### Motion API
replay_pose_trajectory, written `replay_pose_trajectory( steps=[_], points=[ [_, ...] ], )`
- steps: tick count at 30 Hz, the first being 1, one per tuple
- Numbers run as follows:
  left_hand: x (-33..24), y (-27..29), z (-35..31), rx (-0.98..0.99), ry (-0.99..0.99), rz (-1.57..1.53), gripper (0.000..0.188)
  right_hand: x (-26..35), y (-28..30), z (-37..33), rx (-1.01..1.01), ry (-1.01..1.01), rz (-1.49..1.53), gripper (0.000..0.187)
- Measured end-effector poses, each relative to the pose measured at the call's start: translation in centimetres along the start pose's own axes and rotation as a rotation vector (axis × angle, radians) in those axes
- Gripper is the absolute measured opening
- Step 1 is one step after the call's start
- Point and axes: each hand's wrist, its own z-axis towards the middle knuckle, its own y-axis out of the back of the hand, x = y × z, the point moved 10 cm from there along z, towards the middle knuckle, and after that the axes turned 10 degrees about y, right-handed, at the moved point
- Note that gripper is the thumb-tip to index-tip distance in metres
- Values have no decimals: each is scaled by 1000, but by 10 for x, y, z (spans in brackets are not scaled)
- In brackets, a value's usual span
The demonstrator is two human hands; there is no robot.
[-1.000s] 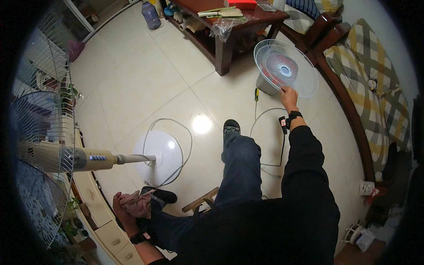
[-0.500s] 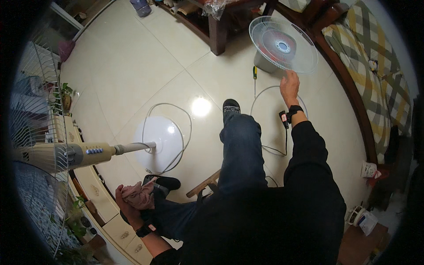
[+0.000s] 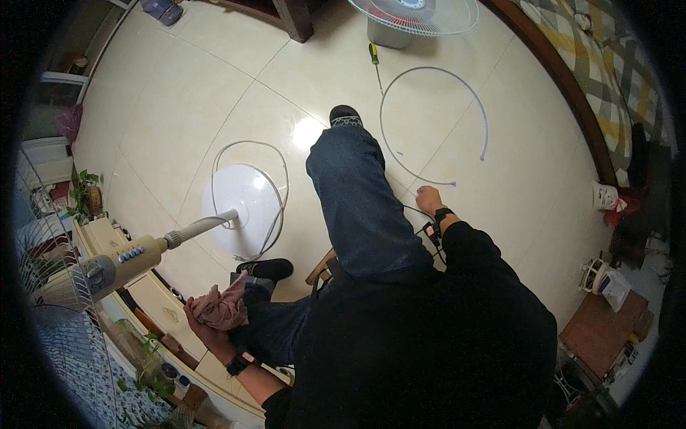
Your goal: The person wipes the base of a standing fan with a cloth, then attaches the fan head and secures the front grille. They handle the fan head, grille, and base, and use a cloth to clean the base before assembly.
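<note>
My left hand (image 3: 207,334) is closed around a crumpled dusty-pink cloth (image 3: 220,307) beside my left knee. My right hand (image 3: 429,199), fingers curled and nothing showing in them, is just below one end of a thin grey open ring (image 3: 486,121) on the floor, apart from it. At left, a pedestal fan leans: its beige motor housing (image 3: 136,261) with blue buttons carries a wire guard (image 3: 68,279), and its pole rises from a round white base (image 3: 261,189). Farther off, a round white fan grille (image 3: 457,18) rests on a grey bin (image 3: 389,34).
A green-and-yellow screwdriver (image 3: 374,58) lies near the bin. A grey cord (image 3: 286,161) loops around the fan base. Cream drawers (image 3: 168,311) stand at left, a plaid-cushioned sofa (image 3: 564,64) at upper right. A brown board (image 3: 604,332) and a white tub (image 3: 604,195) are at right.
My right hand has drawn back from the fan grille toward my body, below the ring. The view has shifted, so the grille and bin sit higher in it. My left hand still holds the cloth.
</note>
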Motion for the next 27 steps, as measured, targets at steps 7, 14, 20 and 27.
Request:
replay_pose_trajectory(
  steps=[7, 14, 20, 27],
  points=[
    [-9, -18, -20, 97, -253, 292, 37, 10, -23, 17, -148, 45, 68, 35],
    [4, -10, -16, -10, -126, 55, 42, 44, 11, 72, -174, 54, 99, 35],
    [-4, -17, -22, -62, -260, 287, 41, 52, 6, 83, -249, 261, 200, 27],
    [5, -19, -14, 37, -154, -2, 36, 65, 0, 49, -503, 691, 195, 36]
  ],
)
